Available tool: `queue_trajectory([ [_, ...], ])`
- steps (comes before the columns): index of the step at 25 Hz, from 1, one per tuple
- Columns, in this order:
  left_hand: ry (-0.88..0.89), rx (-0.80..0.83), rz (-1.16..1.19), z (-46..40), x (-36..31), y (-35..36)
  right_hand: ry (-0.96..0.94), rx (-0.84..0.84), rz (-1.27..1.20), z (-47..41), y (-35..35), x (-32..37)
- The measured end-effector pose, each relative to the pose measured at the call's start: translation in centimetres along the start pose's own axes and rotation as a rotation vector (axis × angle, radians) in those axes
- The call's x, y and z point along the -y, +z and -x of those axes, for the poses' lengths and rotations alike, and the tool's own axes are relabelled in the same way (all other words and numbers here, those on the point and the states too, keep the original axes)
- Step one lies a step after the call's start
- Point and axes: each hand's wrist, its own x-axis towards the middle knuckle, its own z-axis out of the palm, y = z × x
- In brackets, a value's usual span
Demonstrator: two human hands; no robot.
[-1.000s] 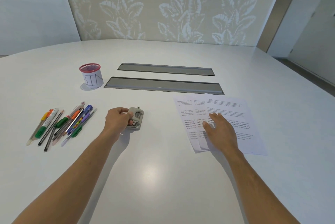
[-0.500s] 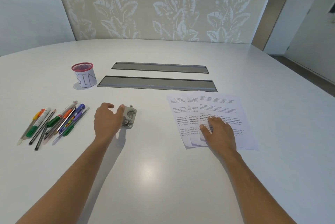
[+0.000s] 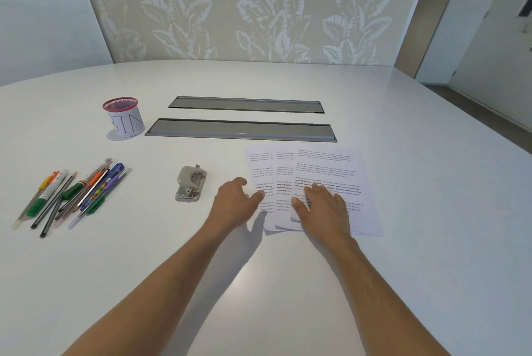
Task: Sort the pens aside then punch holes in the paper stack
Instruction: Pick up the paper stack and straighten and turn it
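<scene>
Three printed paper sheets (image 3: 331, 171) lie fanned out on the white table, right of centre. My right hand (image 3: 322, 208) rests flat on them, fingers spread. My left hand (image 3: 234, 204) lies open at the left edge of the sheets, its thumb touching the paper. A grey hole punch (image 3: 190, 184) sits alone on the table to the left of my left hand. Several pens, markers and pencils (image 3: 72, 193) lie in a loose group at the far left.
A red mesh cup (image 3: 123, 116) wrapped in paper marked "BIN" stands at the back left. Two grey cable hatches (image 3: 241, 129) are set into the white table (image 3: 259, 269) behind the paper. A patterned wall panel rises beyond the table.
My left hand has let go of the hole punch and moved right to the edge of the paper sheets. The punch stays where it was. My right hand remains on the paper.
</scene>
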Motion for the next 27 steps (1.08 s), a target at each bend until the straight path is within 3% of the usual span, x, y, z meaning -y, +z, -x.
queue_trajectory([
  [5, 0.061, 0.082, 0.048, -0.5, -2.2, 0.5, -0.073, -0.028, 0.088, 0.4, 0.4, 0.5],
  [18, -0.348, -0.001, 0.676, -3.0, -2.7, 2.2, -0.065, -0.042, 0.056, 0.6, 1.0, 0.5],
  [27, -0.427, 0.038, 0.679, -4.4, -2.3, 1.6, -0.072, -0.04, 0.045, 0.6, 0.9, 0.5],
])
